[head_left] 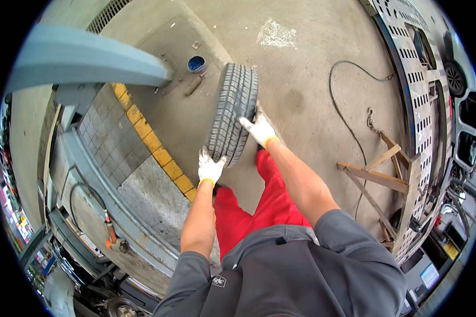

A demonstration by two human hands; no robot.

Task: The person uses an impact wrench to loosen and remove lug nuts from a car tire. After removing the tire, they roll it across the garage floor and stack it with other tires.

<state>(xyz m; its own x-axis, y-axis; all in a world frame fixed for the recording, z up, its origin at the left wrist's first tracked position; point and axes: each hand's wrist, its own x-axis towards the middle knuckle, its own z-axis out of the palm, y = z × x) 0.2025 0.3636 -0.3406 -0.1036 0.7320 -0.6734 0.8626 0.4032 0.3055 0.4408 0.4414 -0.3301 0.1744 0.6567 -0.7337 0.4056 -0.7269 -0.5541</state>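
A black car tire [232, 108] stands on edge in front of my legs, its grooved tread facing up and its top tilted slightly right. My left hand [211, 166], in a white glove with a yellow cuff, grips the near lower end of the tread, thumb on the rubber. My right hand [260, 128], gloved the same way, holds the right edge, thumb on the tread and the other fingers out of sight around the sidewall. Whether the tire touches the floor cannot be made out.
A bucket with blue inside [197, 64] and a small cylinder [193, 86] lie beyond the tire. A blue-grey post [100, 58] rises at left, near an orange-handled power tool [112, 232]. Rightward are a black hose [349, 124], a wooden frame [375, 177] and a perforated metal rack [415, 74].
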